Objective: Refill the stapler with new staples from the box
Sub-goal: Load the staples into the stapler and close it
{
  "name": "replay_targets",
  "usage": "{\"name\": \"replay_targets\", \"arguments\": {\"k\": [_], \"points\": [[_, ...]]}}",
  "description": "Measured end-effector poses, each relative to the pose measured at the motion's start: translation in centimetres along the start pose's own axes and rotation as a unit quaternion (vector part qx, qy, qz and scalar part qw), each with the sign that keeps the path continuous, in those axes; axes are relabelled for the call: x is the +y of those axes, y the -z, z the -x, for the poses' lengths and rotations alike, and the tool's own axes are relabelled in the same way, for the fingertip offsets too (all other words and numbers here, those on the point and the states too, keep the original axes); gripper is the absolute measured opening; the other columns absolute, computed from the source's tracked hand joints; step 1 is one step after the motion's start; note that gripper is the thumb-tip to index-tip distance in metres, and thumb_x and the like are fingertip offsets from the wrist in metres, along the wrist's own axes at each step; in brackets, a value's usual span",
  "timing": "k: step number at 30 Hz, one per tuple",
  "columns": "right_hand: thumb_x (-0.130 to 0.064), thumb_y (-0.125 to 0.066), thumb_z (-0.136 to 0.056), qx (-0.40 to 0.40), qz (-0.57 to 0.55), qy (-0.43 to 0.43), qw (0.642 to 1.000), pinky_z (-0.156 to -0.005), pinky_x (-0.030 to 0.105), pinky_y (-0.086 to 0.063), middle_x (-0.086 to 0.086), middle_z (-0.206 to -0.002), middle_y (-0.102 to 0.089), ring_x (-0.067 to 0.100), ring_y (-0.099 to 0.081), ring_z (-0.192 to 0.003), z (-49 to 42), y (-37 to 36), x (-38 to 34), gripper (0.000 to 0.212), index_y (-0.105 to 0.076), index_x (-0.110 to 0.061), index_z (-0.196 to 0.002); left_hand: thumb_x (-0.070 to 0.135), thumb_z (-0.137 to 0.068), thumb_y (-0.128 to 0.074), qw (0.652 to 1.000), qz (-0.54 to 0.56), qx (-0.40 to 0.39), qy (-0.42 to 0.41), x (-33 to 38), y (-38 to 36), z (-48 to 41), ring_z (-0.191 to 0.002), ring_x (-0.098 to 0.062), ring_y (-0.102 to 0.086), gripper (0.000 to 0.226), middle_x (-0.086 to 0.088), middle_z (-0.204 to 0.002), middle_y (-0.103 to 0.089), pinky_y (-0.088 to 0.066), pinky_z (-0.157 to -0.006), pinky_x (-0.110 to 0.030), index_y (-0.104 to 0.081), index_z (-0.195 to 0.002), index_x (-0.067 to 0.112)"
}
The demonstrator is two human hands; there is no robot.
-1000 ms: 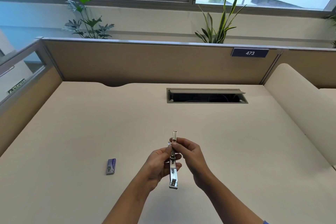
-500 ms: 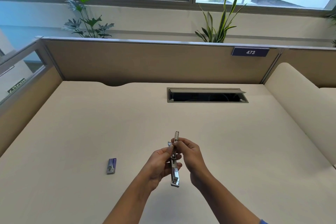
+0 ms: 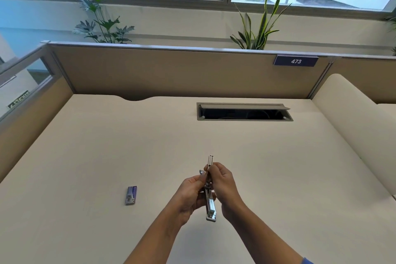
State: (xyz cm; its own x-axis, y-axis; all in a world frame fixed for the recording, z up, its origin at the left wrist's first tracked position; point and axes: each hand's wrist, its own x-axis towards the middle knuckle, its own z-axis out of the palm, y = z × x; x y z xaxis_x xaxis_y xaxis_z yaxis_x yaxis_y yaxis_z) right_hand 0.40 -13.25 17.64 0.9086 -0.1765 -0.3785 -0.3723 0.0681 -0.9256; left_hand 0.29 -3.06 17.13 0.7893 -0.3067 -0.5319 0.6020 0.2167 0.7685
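Observation:
A small silver stapler (image 3: 210, 204) is held above the desk between both hands, its long axis pointing away from me. A thin metal part (image 3: 210, 159) sticks out past my fingers at the far end. My left hand (image 3: 190, 192) grips the stapler's body from the left. My right hand (image 3: 221, 182) pinches the upper part near the far end. The small purple staple box (image 3: 131, 195) lies flat on the desk, to the left of my hands. I cannot tell whether staples are in the stapler.
The beige desk (image 3: 85, 146) is bounded by partition walls at the back and left. An open cable slot (image 3: 244, 113) sits at the back centre. A rounded cream divider (image 3: 351, 126) runs along the right side.
The stapler and both hands have come slightly lower and nearer to me. The metal part at the far end sticks out less beyond my right fingers.

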Motion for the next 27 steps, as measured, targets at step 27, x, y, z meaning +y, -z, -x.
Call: {"name": "replay_targets", "arguments": {"k": [27], "points": [[-0.024, -0.051, -0.094, -0.018, -0.061, -0.050, 0.997, -0.073, 0.033, -0.047, 0.003, -0.090, -0.064, 0.020, -0.059, -0.084, 0.1, -0.4, -0.4, 0.020, -0.069, -0.018, -0.085, 0.028, -0.100, -0.046, 1.000, 0.002, 0.006, -0.012, -0.1, -0.3, 0.2, -0.058, -0.015, -0.066, 0.033, -0.004, -0.071, -0.069, -0.055, -0.058, -0.027, -0.068, -0.097, 0.004]]}}
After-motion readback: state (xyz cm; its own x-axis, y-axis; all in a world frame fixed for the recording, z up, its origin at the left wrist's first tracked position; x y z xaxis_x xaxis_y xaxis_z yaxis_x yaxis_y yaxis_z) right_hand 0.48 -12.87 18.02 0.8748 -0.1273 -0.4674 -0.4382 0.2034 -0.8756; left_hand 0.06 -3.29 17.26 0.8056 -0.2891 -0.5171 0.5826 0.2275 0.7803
